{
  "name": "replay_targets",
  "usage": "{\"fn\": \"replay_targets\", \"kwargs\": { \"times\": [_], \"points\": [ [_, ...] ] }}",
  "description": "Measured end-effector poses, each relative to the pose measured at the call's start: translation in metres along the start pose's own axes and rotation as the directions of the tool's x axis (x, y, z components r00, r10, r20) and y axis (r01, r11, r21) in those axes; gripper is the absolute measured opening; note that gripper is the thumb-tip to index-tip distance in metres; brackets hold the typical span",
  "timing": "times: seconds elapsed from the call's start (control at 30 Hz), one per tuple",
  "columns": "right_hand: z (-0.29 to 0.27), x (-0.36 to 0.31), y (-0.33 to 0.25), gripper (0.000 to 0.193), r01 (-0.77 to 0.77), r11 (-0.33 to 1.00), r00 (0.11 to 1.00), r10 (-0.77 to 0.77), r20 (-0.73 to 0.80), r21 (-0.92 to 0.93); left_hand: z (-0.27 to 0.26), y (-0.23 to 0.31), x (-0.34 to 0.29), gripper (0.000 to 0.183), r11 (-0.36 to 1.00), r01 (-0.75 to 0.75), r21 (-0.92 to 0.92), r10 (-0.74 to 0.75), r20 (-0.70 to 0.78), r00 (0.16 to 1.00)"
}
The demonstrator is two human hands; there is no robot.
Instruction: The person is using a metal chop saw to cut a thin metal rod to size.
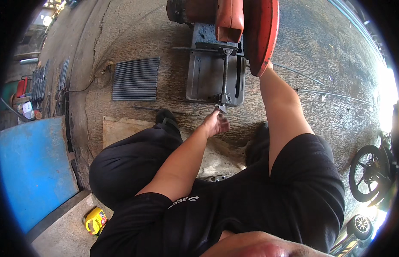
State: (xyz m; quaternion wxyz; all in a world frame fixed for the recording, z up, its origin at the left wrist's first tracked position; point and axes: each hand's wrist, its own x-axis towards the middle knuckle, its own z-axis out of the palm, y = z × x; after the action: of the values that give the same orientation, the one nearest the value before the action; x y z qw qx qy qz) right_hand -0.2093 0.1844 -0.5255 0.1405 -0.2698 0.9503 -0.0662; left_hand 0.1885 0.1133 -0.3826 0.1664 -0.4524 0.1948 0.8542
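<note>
A cut-off saw stands on the floor ahead of me, with a red blade guard [268, 38], a red motor housing [229, 21] and a dark base [201, 81]. My left hand [215, 124] is at the near end of its clamp screw [225, 77], thumb against the metal crank handle [221, 109] and fingers curled, slightly blurred. A thin metal rod [182, 49] lies across the base under the clamp. Beyond the guard reaches my right arm; only a bit of my right hand [268, 67] shows, its fingers hidden behind the guard.
Left of the saw, cut rods [136, 79] lie in a neat row. Long rods [336, 95] extend along the floor at right. A blue sheet [36, 154] and a yellow tape measure [95, 220] are at left. A motorcycle wheel [365, 173] stands at far right.
</note>
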Motion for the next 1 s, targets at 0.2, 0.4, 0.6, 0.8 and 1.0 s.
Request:
{"fn": "replay_targets", "kwargs": {
  "times": [0.2,0.4,0.6,0.8,1.0],
  "points": [
    [-0.004,-0.005,-0.006,0.045,-0.137,0.947,0.991,0.133,0.032,0.29,0.016,0.009,-0.002,0.039,0.949,0.063,-0.31,0.015,0.245,0.969],
    [-0.011,-0.01,-0.013,0.04,-0.363,0.584,0.923,0.331,0.195,0.727,0.028,-0.009,0.002,0.025,0.903,-0.425,0.059,0.429,-0.107,0.897],
    [-0.025,-0.013,-0.019,0.035,-0.45,-0.037,0.819,0.381,0.429,0.892,0.025,-0.016,0.012,0.03,0.633,-0.617,0.467,0.753,-0.189,0.63],
    [-0.036,-0.012,-0.033,0.031,-0.431,-0.308,0.787,0.332,0.52,0.848,0.033,-0.011,0.008,0.028,0.687,-0.591,0.422,0.711,-0.224,0.666],
    [-0.041,-0.035,-0.051,0.028,-0.423,-0.459,0.737,0.328,0.591,0.781,0.04,0.003,-0.005,0.03,0.77,-0.354,0.531,0.552,-0.276,0.786]
  ]
}}
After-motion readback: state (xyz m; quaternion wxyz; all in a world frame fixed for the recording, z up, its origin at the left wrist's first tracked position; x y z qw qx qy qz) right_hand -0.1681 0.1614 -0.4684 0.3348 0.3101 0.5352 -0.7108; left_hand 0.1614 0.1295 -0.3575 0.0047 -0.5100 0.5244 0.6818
